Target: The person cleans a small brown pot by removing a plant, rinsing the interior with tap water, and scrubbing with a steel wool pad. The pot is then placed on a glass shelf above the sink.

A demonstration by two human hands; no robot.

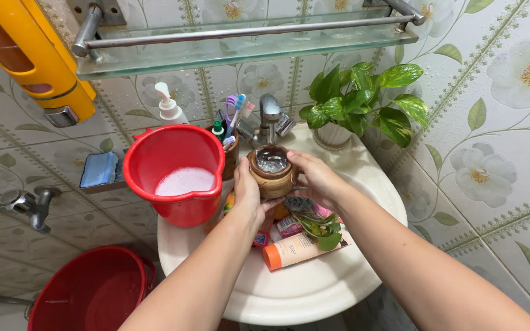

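Observation:
Both my hands hold a small round brown pot (272, 173) with water in it, right under the chrome tap (270, 116) of a cream washbasin (314, 288). My left hand (247, 191) cups the pot's left side and my right hand (317, 178) grips its right side. Below the pot, inside the basin, lie a loose green plant cutting (319, 225), an orange-capped tube (294, 249) and other small packages.
A red jug (176, 173) of soapy water stands on the basin's left rim. A cup of toothbrushes (230, 132), a pump bottle (169, 109) and a potted leafy plant (363, 101) sit at the back. A red bucket (90, 291) is on the floor at left; a glass shelf (240, 37) hangs overhead.

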